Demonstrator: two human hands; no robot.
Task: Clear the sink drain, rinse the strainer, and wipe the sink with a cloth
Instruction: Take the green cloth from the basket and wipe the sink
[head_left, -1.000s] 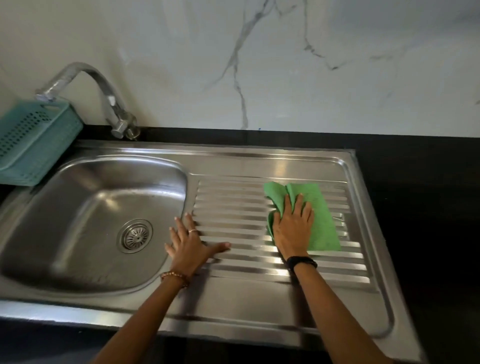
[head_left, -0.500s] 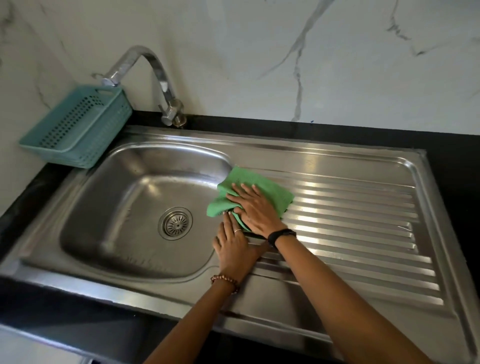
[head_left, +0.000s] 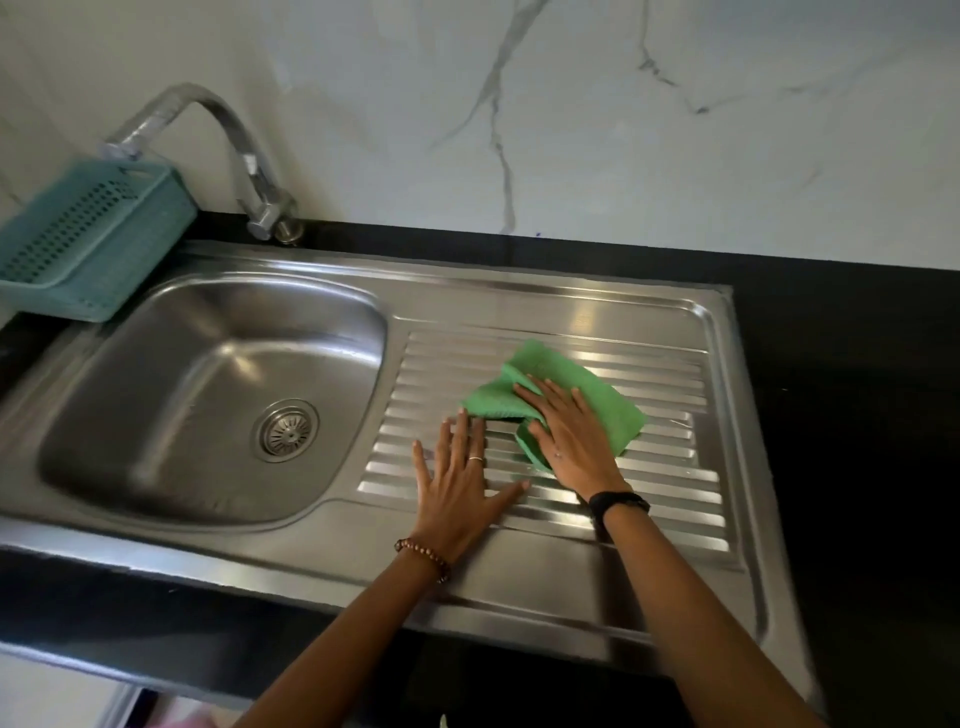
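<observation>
- The step in hand looks like the last one, wiping the sink with a cloth: the crumpled green microfibre cloth lies on the ribbed draining board of the stainless-steel sink, right of centre in the frame.
- The round metal strainer sits in the drain at the bottom of the basin, left of centre, and looks clean, so I judge the clearing and rinsing done.
- The right hand lies flat on the cloth, fingers straight and spread toward the upper left, pressing it to the ridges without clutching it; a dark band circles the wrist.
- The left hand rests palm-down on the bare ridges just beside the cloth, fingers splayed and holding nothing, one fingertip almost at the cloth's edge; it seems to brace the body.
- Both forearms reach in from the bottom of the frame.
- The next move probably calls for sweeping along the grooves, then the flat rim and the basin, keeping steady downward pressure.
</observation>
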